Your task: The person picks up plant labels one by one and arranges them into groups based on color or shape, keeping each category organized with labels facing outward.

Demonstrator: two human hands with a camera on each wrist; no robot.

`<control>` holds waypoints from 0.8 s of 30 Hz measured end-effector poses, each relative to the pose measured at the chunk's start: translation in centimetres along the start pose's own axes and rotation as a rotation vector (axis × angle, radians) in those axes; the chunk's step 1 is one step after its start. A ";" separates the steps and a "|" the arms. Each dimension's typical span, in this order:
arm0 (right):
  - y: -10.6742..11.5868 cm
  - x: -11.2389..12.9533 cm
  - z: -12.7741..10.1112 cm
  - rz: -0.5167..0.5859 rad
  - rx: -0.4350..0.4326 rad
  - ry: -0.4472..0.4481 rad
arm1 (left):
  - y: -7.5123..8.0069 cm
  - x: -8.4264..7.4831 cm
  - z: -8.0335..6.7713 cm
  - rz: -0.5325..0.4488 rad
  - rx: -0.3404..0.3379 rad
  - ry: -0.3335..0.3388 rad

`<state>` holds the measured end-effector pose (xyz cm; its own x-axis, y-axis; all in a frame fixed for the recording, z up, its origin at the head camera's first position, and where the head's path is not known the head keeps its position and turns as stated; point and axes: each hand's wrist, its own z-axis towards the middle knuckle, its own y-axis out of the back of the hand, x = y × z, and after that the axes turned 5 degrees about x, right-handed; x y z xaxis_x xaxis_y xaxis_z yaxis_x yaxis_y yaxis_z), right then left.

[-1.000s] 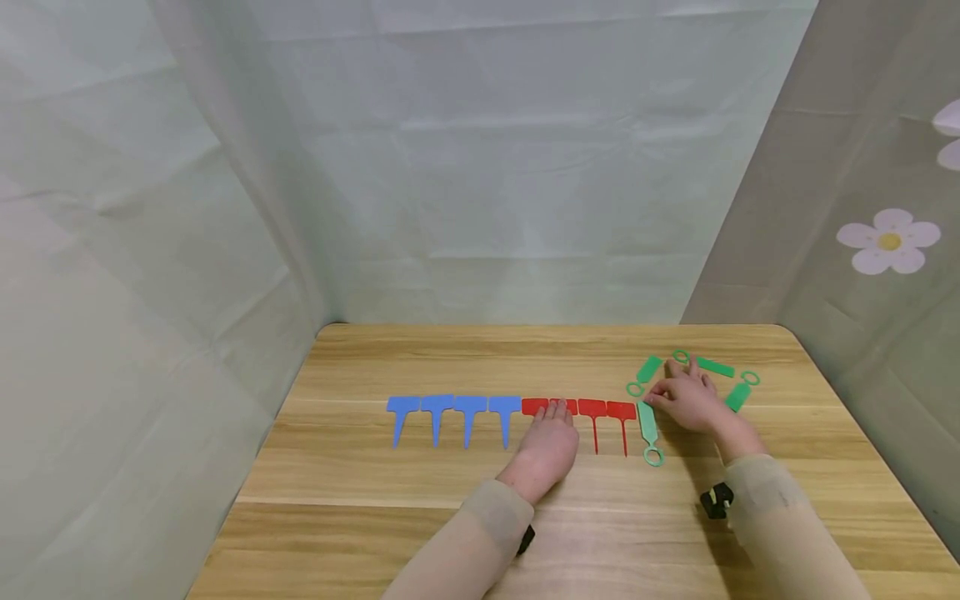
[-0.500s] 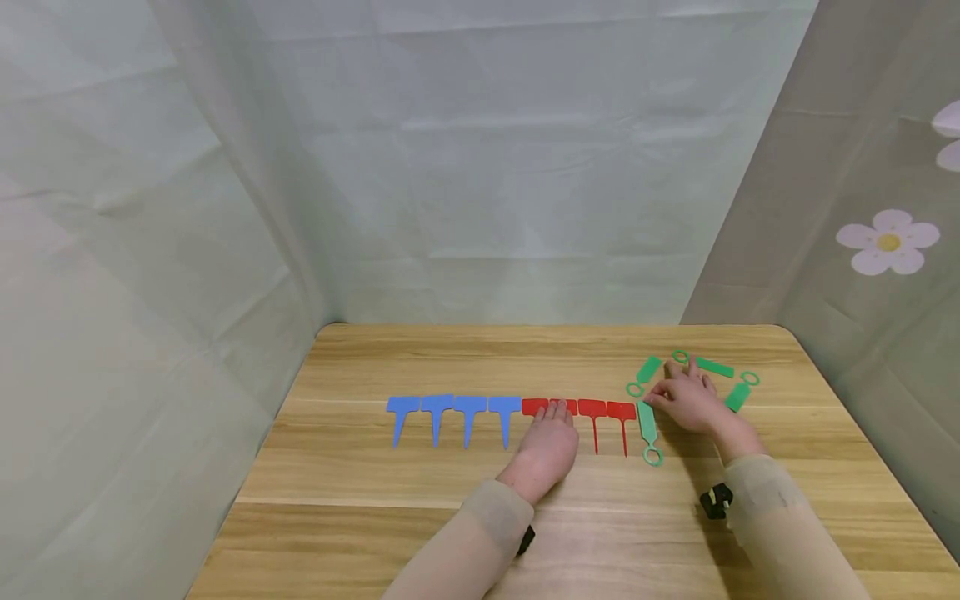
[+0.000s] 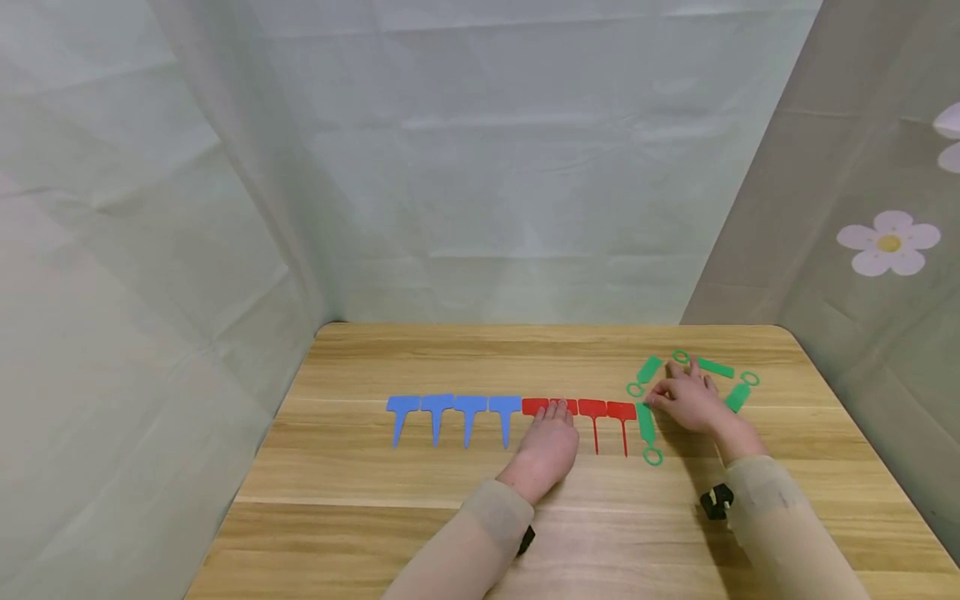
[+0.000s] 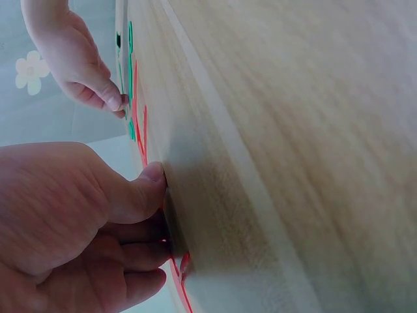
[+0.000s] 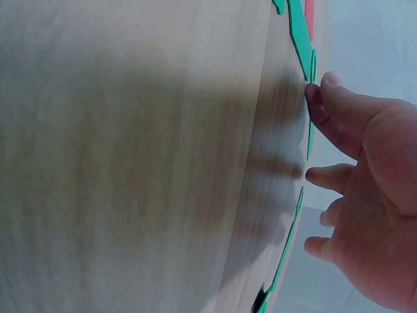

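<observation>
**Green tag nudged up against the red row**

Since the earlier frame, your right hand has slid the green tag closer to the red tags; it now lies just beside them.

Head view: your left hand rests flat on the red tags, fingers released. Blue tags lie to the left on the table.

Left wrist view: your thumb presses down.

Right wrist view: relaxed fingers, one fingertip touching the green tag.
</observation>
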<state>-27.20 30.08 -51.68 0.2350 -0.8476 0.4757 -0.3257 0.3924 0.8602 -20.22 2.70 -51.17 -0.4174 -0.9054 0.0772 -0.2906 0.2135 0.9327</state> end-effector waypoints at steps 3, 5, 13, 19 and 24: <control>0.0 -0.1 0.0 -0.004 0.003 -0.002 | 0.0 0.0 0.0 0.004 0.001 -0.001; 0.0 -0.1 0.0 -0.004 0.004 -0.003 | -0.1 0.0 0.0 0.005 0.001 -0.001; 0.0 -0.3 -0.1 -0.005 -0.001 0.004 | 0.0 -0.1 -0.1 -0.001 0.003 0.000; 0.2 0.0 -0.3 -0.009 -0.016 0.002 | 0.1 -0.1 -0.2 -0.001 0.000 -0.004; 0.3 0.4 -0.5 -0.010 -0.010 -0.004 | 0.2 0.0 -0.2 -0.001 -0.003 -0.003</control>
<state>-26.80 30.05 -51.13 0.2343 -0.8533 0.4658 -0.3141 0.3870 0.8669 -20.07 2.66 -50.94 -0.4198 -0.9045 0.0756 -0.2886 0.2121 0.9337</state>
